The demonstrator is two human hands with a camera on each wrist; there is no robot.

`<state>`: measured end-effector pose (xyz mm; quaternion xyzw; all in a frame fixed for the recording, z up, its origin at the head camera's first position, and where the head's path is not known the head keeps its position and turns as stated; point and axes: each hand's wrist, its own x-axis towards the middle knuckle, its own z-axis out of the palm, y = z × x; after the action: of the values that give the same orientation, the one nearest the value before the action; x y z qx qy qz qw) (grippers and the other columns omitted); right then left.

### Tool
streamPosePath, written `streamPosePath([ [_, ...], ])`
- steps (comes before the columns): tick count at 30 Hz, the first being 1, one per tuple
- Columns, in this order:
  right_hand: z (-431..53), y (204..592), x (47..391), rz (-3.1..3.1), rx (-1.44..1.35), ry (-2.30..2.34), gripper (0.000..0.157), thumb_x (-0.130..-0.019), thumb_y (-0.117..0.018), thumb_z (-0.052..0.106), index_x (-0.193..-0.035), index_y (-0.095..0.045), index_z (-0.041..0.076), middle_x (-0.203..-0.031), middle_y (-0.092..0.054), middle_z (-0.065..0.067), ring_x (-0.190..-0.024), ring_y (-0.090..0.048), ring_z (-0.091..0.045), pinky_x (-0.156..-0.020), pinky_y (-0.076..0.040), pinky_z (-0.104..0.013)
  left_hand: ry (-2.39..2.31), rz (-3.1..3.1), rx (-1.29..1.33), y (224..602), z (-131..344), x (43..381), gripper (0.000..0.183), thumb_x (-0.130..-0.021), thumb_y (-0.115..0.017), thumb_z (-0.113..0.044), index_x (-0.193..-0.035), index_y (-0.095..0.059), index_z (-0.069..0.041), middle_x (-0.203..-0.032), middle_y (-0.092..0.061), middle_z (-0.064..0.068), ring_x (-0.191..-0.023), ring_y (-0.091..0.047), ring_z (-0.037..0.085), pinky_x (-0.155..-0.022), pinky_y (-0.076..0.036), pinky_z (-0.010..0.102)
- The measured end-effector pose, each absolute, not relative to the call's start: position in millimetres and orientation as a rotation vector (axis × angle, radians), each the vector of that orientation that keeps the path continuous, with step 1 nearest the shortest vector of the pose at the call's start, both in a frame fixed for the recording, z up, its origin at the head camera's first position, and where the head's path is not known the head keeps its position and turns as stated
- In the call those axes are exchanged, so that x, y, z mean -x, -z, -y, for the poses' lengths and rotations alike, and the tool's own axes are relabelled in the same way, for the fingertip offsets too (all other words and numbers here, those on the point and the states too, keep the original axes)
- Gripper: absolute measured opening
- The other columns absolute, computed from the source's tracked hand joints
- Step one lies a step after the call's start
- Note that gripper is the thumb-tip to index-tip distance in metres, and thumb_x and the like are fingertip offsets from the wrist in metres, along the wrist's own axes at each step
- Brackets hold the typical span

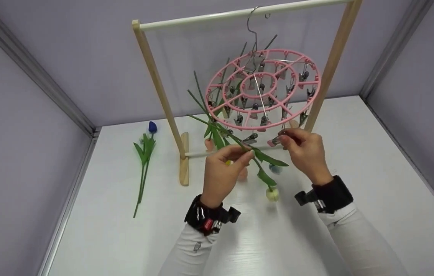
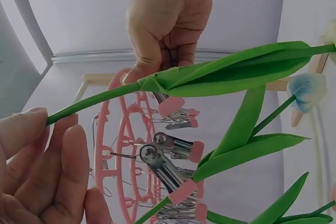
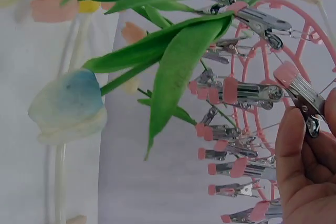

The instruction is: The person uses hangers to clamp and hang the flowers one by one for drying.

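Note:
A pink round clip hanger (image 1: pixel 309 83) hangs by its metal hook, ringed with metal clips that have pink tips. My left hand (image 1: pixel 221 172) pinches the green stem of a pale yellow-white tulip (image 1: pixel 272 194), whose head points down toward me. Beside the hanger's near right rim, my right hand (image 1: pixel 307 151) holds one clip (image 3: pixel 302 85) between thumb and fingers. In the right wrist view, a blue-and-white tulip (image 3: pixel 71 106) hangs with its leaves at another clip. More tulips hang behind it, partly hidden by leaves and my left hand.
A wooden rack (image 1: pixel 159 84) with a white top rod (image 1: pixel 201 17) carries the hanger; its lower rod crosses behind my hands. On the white table (image 1: pixel 113 237) at left lie a blue tulip (image 1: pixel 152 127) and another stem. Grey-lilac walls enclose the table.

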<state>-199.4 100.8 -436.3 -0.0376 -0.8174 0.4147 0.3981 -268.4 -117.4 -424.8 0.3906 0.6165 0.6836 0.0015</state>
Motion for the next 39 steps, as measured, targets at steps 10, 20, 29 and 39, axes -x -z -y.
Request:
streamPosePath([
  [10,-72.1,442.0,200.1,1.833,0.009,-1.185,0.008,-0.088,-0.069,-0.008,-0.094,-0.074,-0.011,-0.081,-0.071,-0.020,-0.062,-0.063,-0.009,-0.059,-0.052,-0.019,-2.158,-1.989,-1.092,407.9,105.9,276.1,0.011,-0.088,-0.075,-0.006,-0.096,-0.075,0.002,-0.084,-0.073,0.013,-0.074,-0.069,0.031,-0.106,-0.032,0.045],
  [20,-62.2,442.3,200.8,1.765,-0.036,-1.237,0.010,-0.089,-0.067,-0.008,-0.095,-0.072,-0.014,-0.082,-0.069,-0.024,-0.064,-0.067,-0.011,-0.059,-0.054,-0.021,-2.199,-2.040,-1.131,412.6,98.1,287.6,0.015,-0.088,-0.078,-0.023,-0.095,-0.077,-0.010,-0.081,-0.073,-0.002,-0.072,-0.070,0.021,-0.115,0.013,0.044],
  [29,-62.6,438.0,200.4,1.802,-0.035,-1.229,0.010,-0.090,-0.067,-0.007,-0.096,-0.073,-0.013,-0.081,-0.069,-0.022,-0.064,-0.064,-0.008,-0.060,-0.054,-0.021,-2.248,-2.013,-1.137,412.0,93.2,288.4,0.011,-0.087,-0.079,-0.023,-0.092,-0.077,-0.013,-0.077,-0.073,-0.007,-0.068,-0.070,0.021,-0.113,0.018,0.045],
  [39,-69.6,430.6,197.9,1.933,0.013,-1.286,0.011,-0.092,-0.066,-0.004,-0.098,-0.073,-0.011,-0.087,-0.072,-0.019,-0.065,-0.066,-0.014,-0.062,-0.055,-0.024,-2.284,-1.850,-1.079,414.1,88.5,290.5,0.016,-0.089,-0.077,-0.017,-0.096,-0.074,-0.003,-0.086,-0.075,0.003,-0.070,-0.071,0.032,-0.118,-0.003,0.038],
])
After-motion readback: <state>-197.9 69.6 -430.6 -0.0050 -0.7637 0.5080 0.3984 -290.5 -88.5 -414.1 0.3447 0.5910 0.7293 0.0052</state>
